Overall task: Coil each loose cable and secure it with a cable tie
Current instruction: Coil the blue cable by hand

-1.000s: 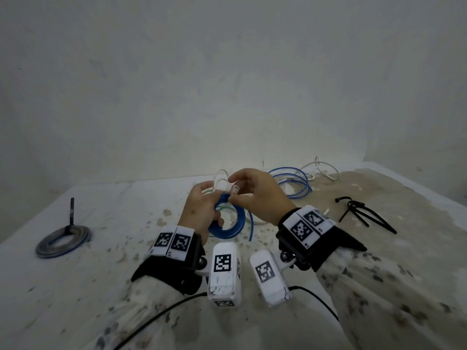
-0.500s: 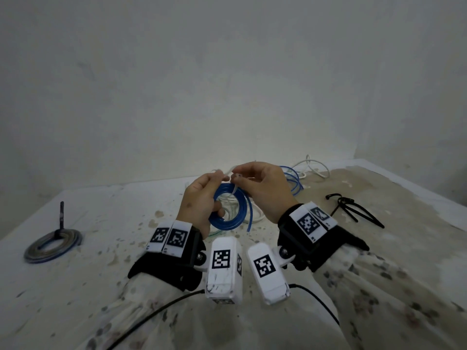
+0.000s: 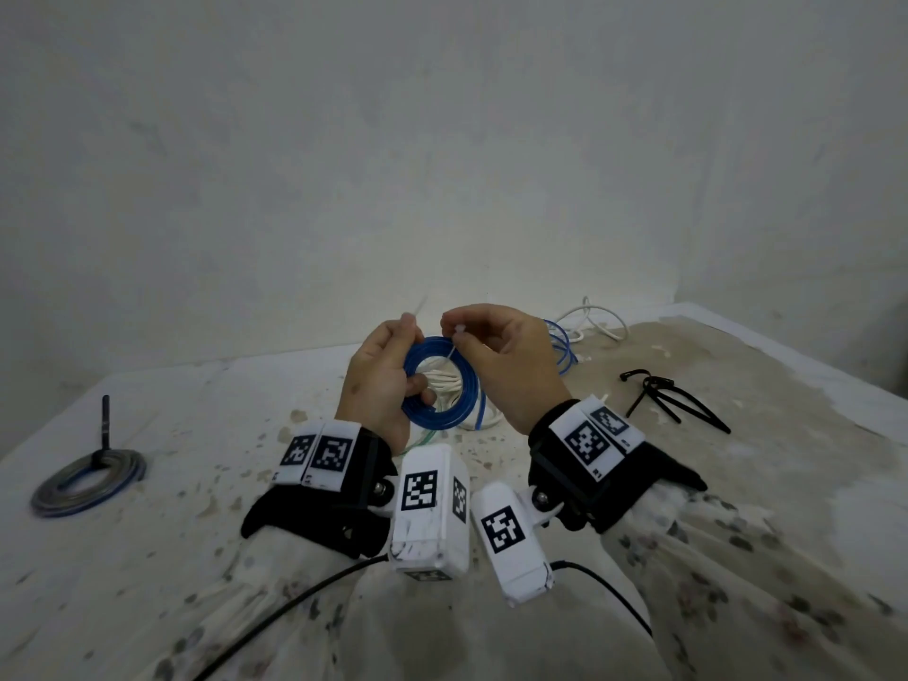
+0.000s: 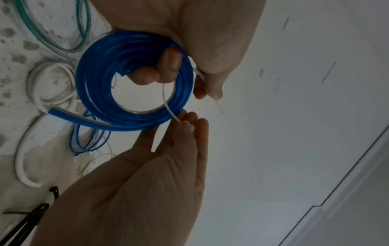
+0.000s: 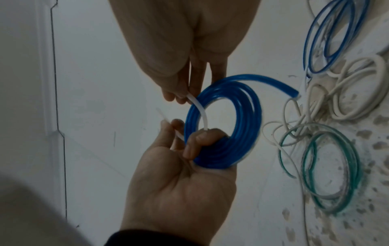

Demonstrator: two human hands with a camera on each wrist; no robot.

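Observation:
A coiled blue cable (image 3: 442,415) hangs above the table, between my two hands. My left hand (image 3: 378,385) grips its left side with fingers curled through the ring (image 4: 168,66) and pinches the tail of a white cable tie (image 3: 459,336) at the top. My right hand (image 3: 506,361) pinches the tie's head end (image 4: 187,126) at the coil's top right. The tie strap (image 5: 200,113) runs across the coil's strands (image 5: 242,124). One blue cable end (image 5: 292,93) sticks out free.
Loose blue (image 3: 560,346), white (image 3: 599,326) and green (image 5: 328,166) cables lie on the stained table behind and below the hands. Black cable ties (image 3: 673,400) lie to the right. A tied coil (image 3: 88,484) sits far left. A wall stands close behind.
Both hands have risen with the coil. The tie's wide loop above the coil has drawn down close to the strands, and its tail now sticks up past my left fingers.

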